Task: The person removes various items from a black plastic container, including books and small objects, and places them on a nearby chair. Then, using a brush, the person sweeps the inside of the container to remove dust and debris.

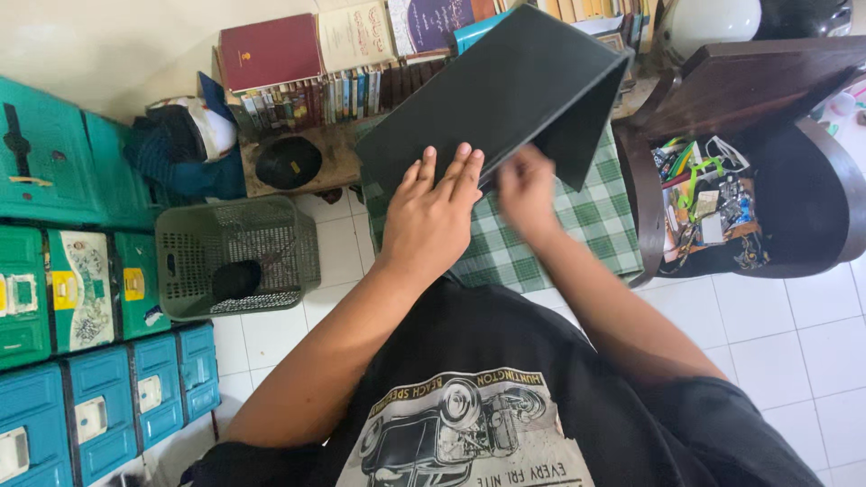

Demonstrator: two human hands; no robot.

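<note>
While both arms reach forward from a black printed shirt [469,424], the left hand [431,216] lies flat, fingers together and extended, against the near edge of a black folded sheet [492,95] that resembles a stiff folder or board bent into a wedge. The right hand [526,191], blurred, is closed at the underside of the same near edge; whether its fingers actually pinch the sheet cannot be told. The black folded sheet is held in the air, tilted, above the far edge of a green checked cloth [586,221] spread on the white tiled floor [776,325]. Beyond it, a row of books [347,90] stands against the wall, with a dark red book [271,51] lying on top. Left of the cloth sits a grey-green plastic basket [236,257] holding a dark round object; further left, green and blue boxes [81,343] are stacked along the floor's left edge. At the right, a dark wooden chair [767,135] carries a heap of small coloured items [708,203] on its seat.
</note>
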